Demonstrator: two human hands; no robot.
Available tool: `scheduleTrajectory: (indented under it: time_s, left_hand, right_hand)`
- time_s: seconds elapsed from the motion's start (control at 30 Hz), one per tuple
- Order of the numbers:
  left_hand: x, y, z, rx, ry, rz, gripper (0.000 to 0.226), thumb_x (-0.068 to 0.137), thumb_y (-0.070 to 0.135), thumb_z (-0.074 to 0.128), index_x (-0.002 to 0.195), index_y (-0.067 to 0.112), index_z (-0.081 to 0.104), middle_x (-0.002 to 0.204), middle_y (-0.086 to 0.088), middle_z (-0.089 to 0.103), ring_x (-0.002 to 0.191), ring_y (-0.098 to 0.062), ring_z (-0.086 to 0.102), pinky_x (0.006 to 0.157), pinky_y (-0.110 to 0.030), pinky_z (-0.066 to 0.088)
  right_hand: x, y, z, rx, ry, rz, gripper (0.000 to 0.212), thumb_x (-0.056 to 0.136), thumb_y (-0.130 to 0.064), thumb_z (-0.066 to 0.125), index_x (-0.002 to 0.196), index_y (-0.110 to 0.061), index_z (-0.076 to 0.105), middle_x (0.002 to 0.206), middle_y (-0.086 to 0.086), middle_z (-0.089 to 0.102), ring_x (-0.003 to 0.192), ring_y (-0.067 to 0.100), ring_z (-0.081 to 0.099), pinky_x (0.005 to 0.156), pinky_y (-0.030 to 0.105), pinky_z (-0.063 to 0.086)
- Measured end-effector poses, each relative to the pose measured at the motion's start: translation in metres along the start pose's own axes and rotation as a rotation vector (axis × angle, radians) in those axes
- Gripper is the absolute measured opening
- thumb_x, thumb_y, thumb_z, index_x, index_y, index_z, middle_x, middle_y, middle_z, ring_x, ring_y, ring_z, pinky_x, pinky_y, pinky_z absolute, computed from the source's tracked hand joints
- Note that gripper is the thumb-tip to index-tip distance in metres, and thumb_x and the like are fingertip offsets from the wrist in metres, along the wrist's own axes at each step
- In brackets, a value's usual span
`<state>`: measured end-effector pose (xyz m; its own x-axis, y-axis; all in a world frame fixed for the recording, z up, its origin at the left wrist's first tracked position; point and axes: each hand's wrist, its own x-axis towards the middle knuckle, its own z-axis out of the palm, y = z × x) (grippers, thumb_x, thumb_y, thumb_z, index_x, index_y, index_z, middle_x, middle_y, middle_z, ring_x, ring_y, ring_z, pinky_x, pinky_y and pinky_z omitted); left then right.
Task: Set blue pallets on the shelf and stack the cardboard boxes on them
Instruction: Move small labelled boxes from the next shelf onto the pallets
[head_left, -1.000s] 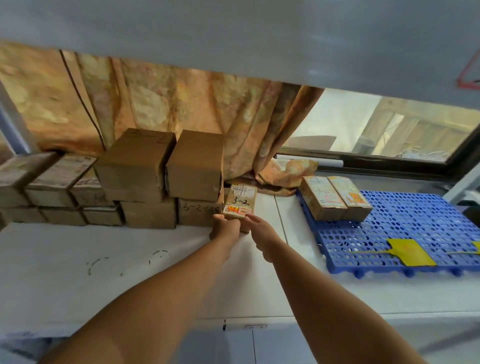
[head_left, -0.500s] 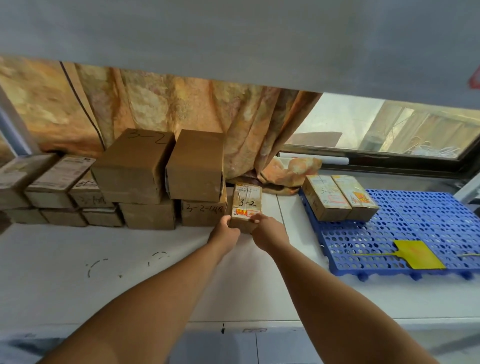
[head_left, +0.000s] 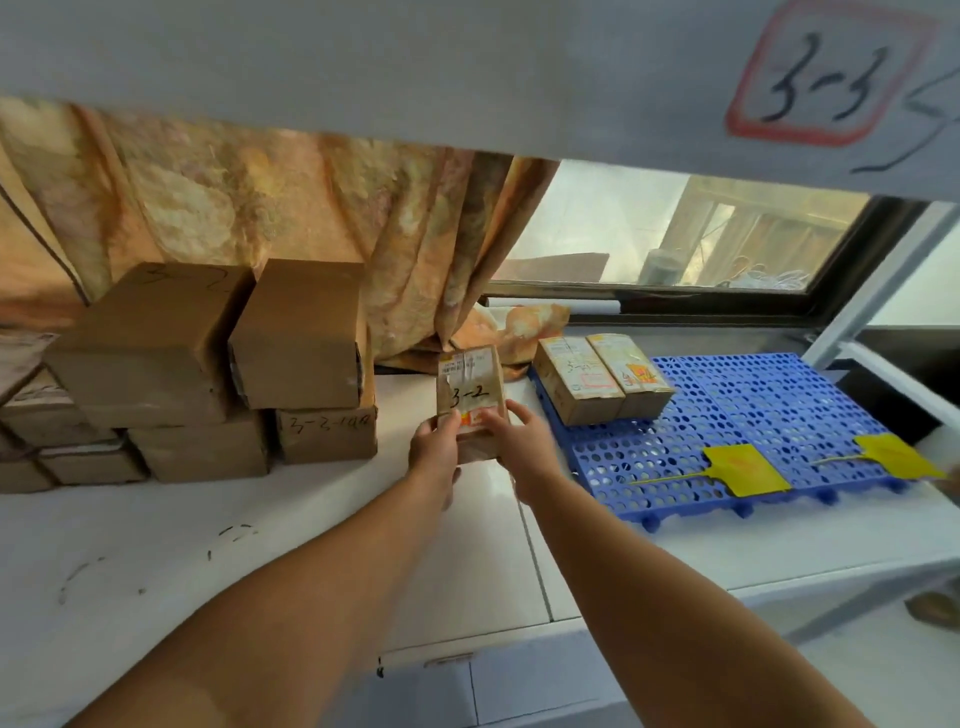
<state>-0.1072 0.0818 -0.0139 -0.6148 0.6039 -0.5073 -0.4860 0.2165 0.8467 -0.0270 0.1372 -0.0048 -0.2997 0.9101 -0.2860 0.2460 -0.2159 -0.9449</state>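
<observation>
Between your left hand (head_left: 435, 442) and right hand (head_left: 514, 441), fingers (head_left: 448, 425) curled round its near end, is the small box (head_left: 470, 384) marked 3-2. At three o'clock the blue pallet (head_left: 779, 415) holds just two boxes (head_left: 597, 382); at nine o'clock the pile (head_left: 208, 374) on the shelf (head_left: 311, 525) likely awaits moving.

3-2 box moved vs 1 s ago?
Yes. The 3-2 box, gripped by left hand and right hand, has shifted right, away from the stacked boxes toward the blue pallet.

Bare left grip (head_left: 434, 442), bare right grip (head_left: 521, 441), bare forearms (head_left: 332, 582)
</observation>
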Motion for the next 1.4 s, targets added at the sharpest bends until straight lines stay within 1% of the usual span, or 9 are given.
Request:
scheduleTrajectory:
  time_s: [0.2,0.37,0.5,0.6,0.8,0.93,1.03,1.23,1.4]
  left_hand:
    - [-0.022,0.018,0.077,0.269,-0.039,0.340,0.044,0.095,0.037,0.051,0.134,0.019,0.053,0.128,-0.007,0.060,0.112,-0.025,0.056,0.095,-0.036,0.047]
    - [-0.035,0.021,0.154,0.487,-0.068,0.585,0.039,0.099,0.038,0.045,0.130,0.018,0.057,0.123,-0.006,0.063,0.112,-0.024,0.058,0.084,-0.028,0.044]
    - [-0.032,0.007,0.211,0.796,-0.050,0.763,0.043,0.099,0.037,0.044,0.137,0.017,0.051,0.131,-0.012,0.058,0.121,-0.031,0.051,0.101,-0.040,0.042]
    - [-0.025,0.000,0.240,0.991,-0.061,0.745,0.043,0.099,0.032,0.043,0.140,0.019,0.047,0.138,-0.011,0.052,0.127,-0.033,0.044,0.105,-0.042,0.038]
    - [-0.018,-0.010,0.261,1.427,0.147,0.621,0.043,0.098,0.036,0.038,0.137,0.020,0.045,0.145,-0.007,0.040,0.129,-0.031,0.036,0.104,-0.043,0.032]
    - [-0.013,-0.012,0.263,1.396,0.088,0.520,0.049,0.100,0.040,0.037,0.141,0.014,0.038,0.142,-0.008,0.041,0.128,-0.031,0.037,0.104,-0.044,0.036]
    - [-0.009,-0.016,0.264,1.434,0.061,0.477,0.050,0.098,0.040,0.042,0.142,0.014,0.040,0.139,-0.007,0.044,0.129,-0.029,0.037,0.104,-0.043,0.039]
    - [0.002,-0.006,0.264,1.485,0.113,0.446,0.036,0.090,0.023,0.044,0.120,0.011,0.060,0.119,-0.010,0.056,0.105,-0.026,0.053,0.077,-0.034,0.044]
    - [0.004,-0.008,0.268,1.512,0.163,0.484,0.029,0.088,0.011,0.045,0.111,0.012,0.062,0.115,-0.008,0.057,0.109,-0.028,0.051,0.100,-0.040,0.036]
  right_hand:
    - [0.027,-0.035,-0.089,0.199,0.015,-0.134,0.032,0.088,-0.022,0.066,0.119,-0.015,0.060,0.102,0.008,0.066,0.092,0.019,0.066,0.078,0.034,0.056]
    - [0.063,-0.052,-0.169,0.304,0.130,-0.141,0.006,0.090,-0.024,0.063,0.092,-0.020,0.067,0.094,0.006,0.065,0.089,0.021,0.063,0.078,0.040,0.056]
    - [0.094,-0.051,-0.229,0.294,0.176,-0.146,0.016,0.088,-0.028,0.066,0.101,-0.018,0.070,0.104,0.009,0.068,0.092,0.021,0.063,0.084,0.042,0.056]
    - [0.114,-0.045,-0.264,0.310,0.190,-0.125,0.023,0.089,-0.029,0.065,0.107,-0.016,0.068,0.104,0.010,0.066,0.095,0.023,0.063,0.076,0.036,0.055]
    - [0.148,-0.023,-0.306,0.202,0.280,-0.049,0.034,0.089,-0.041,0.060,0.113,-0.018,0.066,0.107,0.008,0.066,0.099,0.026,0.063,0.088,0.048,0.054]
    - [0.164,-0.015,-0.316,0.118,0.256,-0.002,0.021,0.091,-0.040,0.058,0.101,-0.023,0.064,0.104,0.009,0.066,0.099,0.029,0.063,0.089,0.049,0.053]
    - [0.177,-0.013,-0.317,0.062,0.228,0.052,0.031,0.092,-0.039,0.057,0.112,-0.017,0.065,0.108,0.010,0.063,0.103,0.030,0.059,0.090,0.050,0.053]
    - [0.190,-0.012,-0.312,-0.018,0.154,0.082,0.033,0.096,-0.035,0.053,0.118,-0.011,0.061,0.113,0.012,0.061,0.108,0.031,0.056,0.093,0.048,0.051]
    - [0.197,-0.009,-0.304,-0.054,0.111,0.097,0.030,0.096,-0.037,0.049,0.113,-0.016,0.063,0.111,0.011,0.063,0.105,0.031,0.058,0.092,0.050,0.051]
